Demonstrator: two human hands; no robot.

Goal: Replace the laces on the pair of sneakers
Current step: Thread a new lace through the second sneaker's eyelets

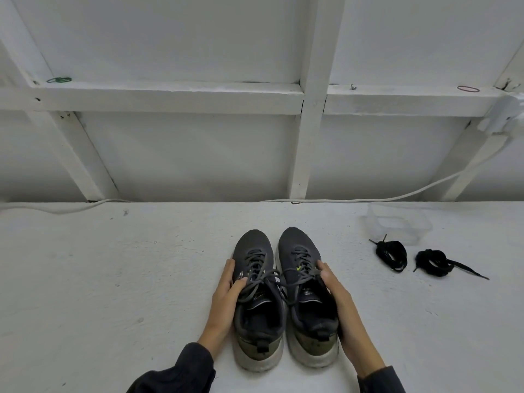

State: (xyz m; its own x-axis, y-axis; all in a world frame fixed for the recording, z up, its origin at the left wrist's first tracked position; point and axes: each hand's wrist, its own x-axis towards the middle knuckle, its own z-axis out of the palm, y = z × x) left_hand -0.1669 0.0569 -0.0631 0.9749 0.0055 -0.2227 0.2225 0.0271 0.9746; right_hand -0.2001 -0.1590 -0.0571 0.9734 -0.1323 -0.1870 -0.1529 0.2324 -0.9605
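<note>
While the head camera looks down on a white table [113, 279], a pair of dark grey sneakers stands side by side at lower centre of the frame, toes pointing away and heels toward the bottom edge. The left hand [226, 293] grips the left sneaker [256, 293] from its outer side, fingers lying along the upper and thumb curled over the top beside the tongue. The right hand [337, 296] holds the right sneaker [306, 290] in the same way, its fingers against the outer side and its thumb pressing over the eyelet area. Both shoes are threaded with grey laces [263, 279], whose loose ends cross between the two tongues. At right of the frame, well apart from the shoes, two coiled black laces [392, 255] [433, 262] lie on the table, just in front of a clear plastic container [397, 222]. A white cable [368, 199] runs along the table's far edge. On the white wall ledge above, a green rubber band [59, 80] lies at upper left and a red rubber band [467, 88] at upper right.
</note>
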